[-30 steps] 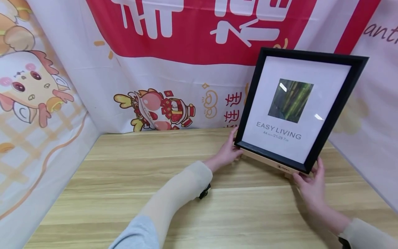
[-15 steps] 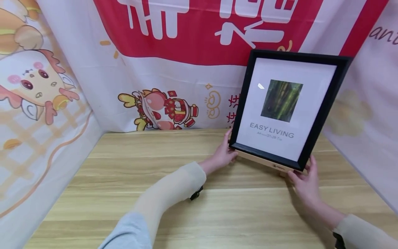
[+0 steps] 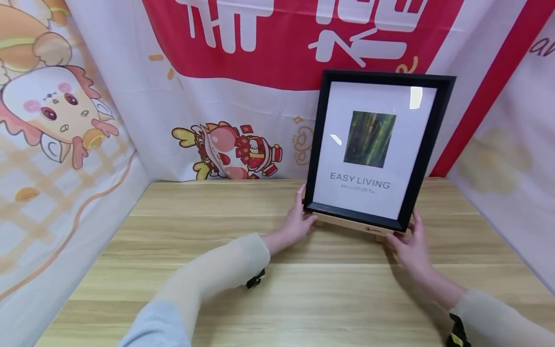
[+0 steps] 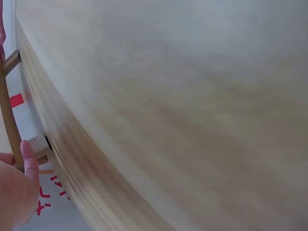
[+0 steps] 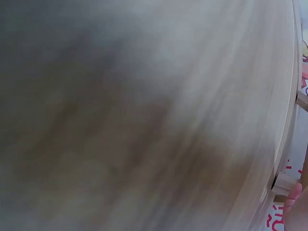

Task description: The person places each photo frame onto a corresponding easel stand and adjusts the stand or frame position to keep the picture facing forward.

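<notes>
A black picture frame (image 3: 366, 99) with a white mat and a small green picture leans upright on a light wooden easel (image 3: 347, 223). At the easel's left end, my left hand (image 3: 295, 225) grips the ledge, thumb in front and a finger up beside the frame. My right hand (image 3: 411, 250) holds the right end the same way, thumb on the ledge front. In the left wrist view, the left hand (image 4: 19, 192) is at the edge, close to a wooden leg (image 4: 39, 144) over the tabletop. Another leg (image 5: 286, 184) shows beside the right fingers (image 5: 291, 198) in the right wrist view.
The wood-grain table (image 3: 208, 212) reaches back to a printed cloth (image 3: 243, 101) with red and white patterns, close behind the frame. More cloth walls (image 3: 104, 193) rise along both sides. Wide wood surface fills both wrist views.
Both hands have shifted the easel and frame leftward and turned them to face the head camera more squarely. The head view has also swung slightly left. The grip has stayed the same.
</notes>
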`<state>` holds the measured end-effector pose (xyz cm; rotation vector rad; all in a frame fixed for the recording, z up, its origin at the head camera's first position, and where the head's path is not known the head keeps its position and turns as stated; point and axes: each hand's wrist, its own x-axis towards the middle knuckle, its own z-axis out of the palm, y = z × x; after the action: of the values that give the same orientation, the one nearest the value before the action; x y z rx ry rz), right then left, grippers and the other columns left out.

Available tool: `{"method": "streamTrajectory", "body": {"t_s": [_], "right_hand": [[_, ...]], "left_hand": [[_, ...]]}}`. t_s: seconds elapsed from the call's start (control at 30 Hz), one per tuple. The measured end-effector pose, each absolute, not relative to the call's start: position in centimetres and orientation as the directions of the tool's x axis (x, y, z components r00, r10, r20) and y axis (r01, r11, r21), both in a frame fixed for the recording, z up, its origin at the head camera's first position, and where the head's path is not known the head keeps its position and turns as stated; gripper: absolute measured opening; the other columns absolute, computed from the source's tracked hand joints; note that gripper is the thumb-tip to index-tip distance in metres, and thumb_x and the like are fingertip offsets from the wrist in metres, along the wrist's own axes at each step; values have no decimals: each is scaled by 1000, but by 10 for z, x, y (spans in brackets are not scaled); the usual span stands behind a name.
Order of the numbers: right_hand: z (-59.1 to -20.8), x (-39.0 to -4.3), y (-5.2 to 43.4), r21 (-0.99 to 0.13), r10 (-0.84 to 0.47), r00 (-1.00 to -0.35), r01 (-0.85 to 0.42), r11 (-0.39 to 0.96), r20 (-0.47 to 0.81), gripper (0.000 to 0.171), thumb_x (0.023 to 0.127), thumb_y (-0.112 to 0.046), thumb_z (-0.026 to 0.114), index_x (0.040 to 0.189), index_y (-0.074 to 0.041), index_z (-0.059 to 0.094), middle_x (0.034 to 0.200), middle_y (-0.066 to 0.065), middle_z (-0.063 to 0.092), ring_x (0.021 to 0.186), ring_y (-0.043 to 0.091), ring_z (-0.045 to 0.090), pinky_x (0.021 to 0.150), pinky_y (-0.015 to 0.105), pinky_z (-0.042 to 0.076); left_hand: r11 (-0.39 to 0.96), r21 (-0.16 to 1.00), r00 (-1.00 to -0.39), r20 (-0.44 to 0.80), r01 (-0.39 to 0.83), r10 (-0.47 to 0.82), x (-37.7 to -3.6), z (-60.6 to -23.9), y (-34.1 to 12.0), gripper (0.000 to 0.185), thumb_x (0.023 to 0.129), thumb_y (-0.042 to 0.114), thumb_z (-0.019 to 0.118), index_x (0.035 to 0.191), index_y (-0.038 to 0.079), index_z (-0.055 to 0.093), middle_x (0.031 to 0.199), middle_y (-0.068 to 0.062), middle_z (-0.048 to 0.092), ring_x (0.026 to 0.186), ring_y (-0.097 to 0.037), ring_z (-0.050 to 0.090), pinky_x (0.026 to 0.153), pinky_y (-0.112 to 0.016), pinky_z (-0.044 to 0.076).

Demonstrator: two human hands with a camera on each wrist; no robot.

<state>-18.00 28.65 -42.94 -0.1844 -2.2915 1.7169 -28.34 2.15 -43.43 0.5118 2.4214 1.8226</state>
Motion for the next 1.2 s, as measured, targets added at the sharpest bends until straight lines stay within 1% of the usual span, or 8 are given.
{"method": "streamTrajectory", "body": {"t_s": [0.13,0.27,0.37,0.57,0.83,0.93,1.17,1.2], "right_hand": [[-428,-184,278,-968,217,-970,-54,245,109,94,92,14,52,156,-21,-8,145,32,22,119,49,44,75,12,50],[-428,-188,270,-978,182,-981,-27,206,65,95,94,12,51,155,-27,-10,148,31,16,124,49,40,77,13,51],[-428,-191,265,-980,161,-986,-17,198,50,95,94,11,51,155,-29,-10,149,31,15,126,48,40,79,14,51],[-428,-200,253,-979,125,-990,-42,201,68,95,93,13,51,156,-26,-9,147,32,19,125,48,42,80,15,51],[-427,-210,238,-973,72,-994,-64,223,82,95,93,13,52,156,-24,-8,145,32,22,123,50,44,81,16,51],[-426,-213,233,-972,50,-995,-71,223,84,94,93,13,53,156,-22,-7,145,33,23,123,50,44,82,16,51],[-427,-219,226,-974,12,-994,-108,199,112,93,92,14,54,157,-20,-3,142,33,25,122,51,44,83,18,51],[-427,-220,225,-973,8,-993,-114,200,118,92,92,14,54,157,-20,-2,142,33,25,121,51,45,83,18,51]], "left_hand": [[248,942,-946,151,225,287,-280,-435,9,102,86,-14,61,155,33,4,142,-21,42,104,-31,61,63,-33,58],[247,944,-949,147,219,280,-277,-437,-3,103,87,-13,61,155,36,2,143,-20,41,108,-32,60,65,-35,59],[253,943,-951,147,218,272,-275,-438,-11,105,87,-12,61,154,40,-1,144,-20,39,109,-33,60,65,-35,59],[249,947,-961,143,202,235,-271,-436,-28,104,88,-11,61,153,41,-1,144,-20,38,107,-33,60,63,-34,58],[253,956,-978,109,152,177,-262,-434,-48,103,89,-9,61,152,45,-1,145,-18,37,112,-34,58,65,-36,58],[256,955,-982,111,147,153,-259,-434,-54,103,89,-9,61,152,44,-1,145,-18,38,112,-34,58,64,-37,58],[251,954,-984,137,162,115,-251,-433,-62,100,89,-9,61,154,36,0,145,-19,41,116,-35,55,64,-38,58],[252,954,-984,137,161,111,-250,-434,-63,100,89,-9,61,154,37,0,144,-18,41,115,-34,56,63,-38,58]]}}
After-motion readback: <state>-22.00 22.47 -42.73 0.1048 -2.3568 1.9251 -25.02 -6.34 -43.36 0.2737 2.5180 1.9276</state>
